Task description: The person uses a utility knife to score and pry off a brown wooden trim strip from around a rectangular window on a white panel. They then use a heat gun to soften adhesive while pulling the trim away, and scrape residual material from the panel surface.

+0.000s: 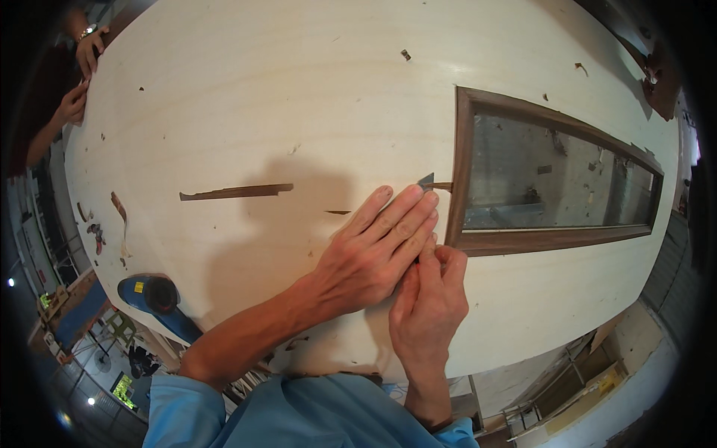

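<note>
My left hand [370,250] lies across the pale wooden panel [299,119], its fingers stretched out and side by side. A small grey pointed blade [426,180] sticks out beyond its fingertips, and the rest of it is hidden. Just below, my right hand [431,302] has its fingers closed in a pinch, partly under the left hand; what they grip is covered. Between the blade and the brown-framed glass pane [560,183] runs a short dark strip [441,186] on the panel. A longer dark brown strip [237,192] lies to the left.
A blue power tool [153,296] rests at the panel's near left edge. Another person's hands [81,78] touch the far left edge. Brown scraps [119,213] and small chips are scattered over the panel. Shelving [567,388] stands below at the near right.
</note>
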The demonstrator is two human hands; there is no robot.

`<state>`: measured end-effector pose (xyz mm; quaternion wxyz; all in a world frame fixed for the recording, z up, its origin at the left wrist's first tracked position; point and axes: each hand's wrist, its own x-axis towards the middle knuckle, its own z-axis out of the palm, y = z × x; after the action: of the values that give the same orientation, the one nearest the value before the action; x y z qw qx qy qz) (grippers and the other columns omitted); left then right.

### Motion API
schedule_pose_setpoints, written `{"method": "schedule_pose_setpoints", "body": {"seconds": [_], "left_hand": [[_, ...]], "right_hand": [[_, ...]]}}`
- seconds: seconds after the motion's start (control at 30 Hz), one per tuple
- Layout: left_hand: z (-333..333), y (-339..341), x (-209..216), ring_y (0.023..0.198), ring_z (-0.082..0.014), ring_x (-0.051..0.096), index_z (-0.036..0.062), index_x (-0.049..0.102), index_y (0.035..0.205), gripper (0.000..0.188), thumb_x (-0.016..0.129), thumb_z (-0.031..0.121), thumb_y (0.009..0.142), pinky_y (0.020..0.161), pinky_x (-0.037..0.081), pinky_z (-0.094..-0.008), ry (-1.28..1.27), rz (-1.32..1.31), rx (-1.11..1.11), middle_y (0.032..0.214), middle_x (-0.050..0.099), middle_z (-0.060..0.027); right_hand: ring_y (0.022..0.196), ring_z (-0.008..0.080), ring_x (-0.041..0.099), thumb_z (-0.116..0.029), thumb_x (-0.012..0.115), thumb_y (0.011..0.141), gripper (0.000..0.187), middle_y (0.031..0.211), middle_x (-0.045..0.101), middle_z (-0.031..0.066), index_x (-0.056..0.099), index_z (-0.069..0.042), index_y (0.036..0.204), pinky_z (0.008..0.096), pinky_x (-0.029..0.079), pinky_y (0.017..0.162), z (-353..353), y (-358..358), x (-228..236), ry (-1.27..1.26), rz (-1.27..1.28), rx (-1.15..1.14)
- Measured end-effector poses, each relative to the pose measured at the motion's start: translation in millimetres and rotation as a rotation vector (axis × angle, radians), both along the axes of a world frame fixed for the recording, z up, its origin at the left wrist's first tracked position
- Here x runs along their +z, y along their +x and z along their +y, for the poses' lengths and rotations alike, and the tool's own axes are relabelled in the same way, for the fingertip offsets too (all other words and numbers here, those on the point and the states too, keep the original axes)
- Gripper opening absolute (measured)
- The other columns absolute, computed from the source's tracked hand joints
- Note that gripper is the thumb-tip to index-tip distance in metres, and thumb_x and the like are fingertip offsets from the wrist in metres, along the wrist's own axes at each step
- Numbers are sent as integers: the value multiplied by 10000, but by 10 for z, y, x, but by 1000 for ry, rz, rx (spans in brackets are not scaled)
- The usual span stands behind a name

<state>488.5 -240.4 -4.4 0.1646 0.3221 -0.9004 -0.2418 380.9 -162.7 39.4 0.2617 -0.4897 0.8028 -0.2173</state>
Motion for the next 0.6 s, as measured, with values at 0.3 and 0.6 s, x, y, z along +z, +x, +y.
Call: {"method": "schedule_pose_setpoints", "body": {"seconds": [0.3,0.6], "left_hand": [[-42,-13,4,1431,-346,528,-39,678,1307,381,632,163,988,1199,368,-535,5,-9,-30,1487,595,-201],[-83,-24,-4,1437,-344,523,-43,676,1310,394,613,156,975,1205,364,-533,19,12,-49,1493,592,-198]], "right_hand": [[929,363,662,5,612,930,408,1108,588,182,653,15,1336,430,548,758,-4,22,-18,-9,-18,-45],[932,381,657,3,602,936,375,1105,587,189,660,18,1306,440,543,758,-28,41,-20,-11,-5,-74]]}}
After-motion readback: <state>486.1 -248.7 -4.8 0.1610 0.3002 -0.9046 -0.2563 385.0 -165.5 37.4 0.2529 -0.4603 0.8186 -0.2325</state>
